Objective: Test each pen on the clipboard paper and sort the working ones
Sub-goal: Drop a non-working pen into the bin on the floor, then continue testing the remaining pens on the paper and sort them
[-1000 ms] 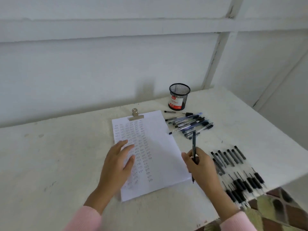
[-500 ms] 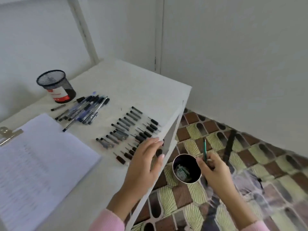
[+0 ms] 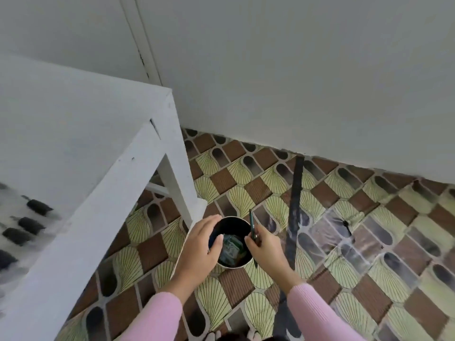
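Pinched a dark green pen (image 3: pixel 251 223) in the right hand (image 3: pixel 267 244), between the thumb and the curled fingers, almost upright, with the upper end above the fist and the lower end out under it. Held this pen just at the right rim of a round dark container (image 3: pixel 236 266) with a pale edge, down beside the leg of the white table (image 3: pixel 103 212). Saw inside the container something greenish and crumpled, too blurred to name. Placed the left hand (image 3: pixel 200 244) over the left rim of the container, fingers together and lightly bent, thumb apart and pointing into the opening; could not tell whether gripping the rim or only hanging above it. Wore pink sleeves (image 3: pixel 157 316) on both arms. Found on the table top, at the far left edge of the view, a few capped pens (image 3: pixel 37 207) in a row, blurred, only the black caps clear. Noted a floor covering (image 3: pixel 369 242) with a brown and yellow-green pattern, a black strip (image 3: pixel 296 183) lying across it to the right of the container, and a plain pale wall (image 3: pixel 270 70) behind.
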